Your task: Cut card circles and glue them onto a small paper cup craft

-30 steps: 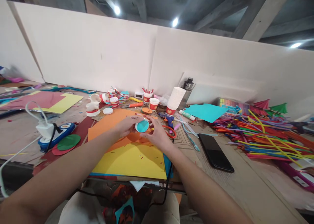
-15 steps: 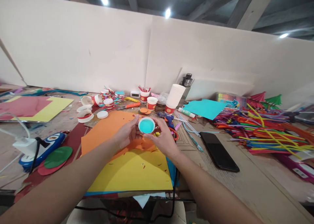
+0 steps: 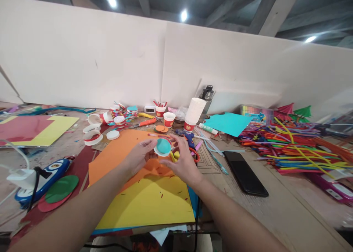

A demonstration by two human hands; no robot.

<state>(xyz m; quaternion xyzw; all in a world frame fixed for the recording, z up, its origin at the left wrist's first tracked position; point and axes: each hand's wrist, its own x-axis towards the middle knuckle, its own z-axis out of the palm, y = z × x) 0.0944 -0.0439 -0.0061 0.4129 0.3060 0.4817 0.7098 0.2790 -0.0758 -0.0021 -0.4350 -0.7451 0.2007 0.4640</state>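
Note:
A short white paper cup piece (image 3: 162, 155) with a round turquoise paper disc (image 3: 163, 146) on its top is up over the orange sheet, tilted a little. My left hand (image 3: 140, 154) is closed on its left edge, thumb on the near side. Around the right side curves my right hand (image 3: 184, 160), its thumb and fingers apart and a gap showing between it and the cup piece. Below lie an orange paper sheet (image 3: 114, 152) and a yellow sheet (image 3: 146, 204) with small scraps on it. Scissors (image 3: 196, 154) and a blue glue gun (image 3: 189, 137) are just beyond my right hand.
Cut cup rings (image 3: 93, 137), a white lid-like disc (image 3: 113, 135) and a utility knife (image 3: 146, 123) lie behind. Stacked paper cups (image 3: 195, 110) stand beside a dark bottle (image 3: 207, 93). To the right are a phone (image 3: 245, 173) and pipe cleaners (image 3: 298, 149); a power strip (image 3: 45, 180) is left.
My right hand's fingers have come away from the cup piece and spread. The cup piece has tilted and stays in my left hand. The view has shifted slightly.

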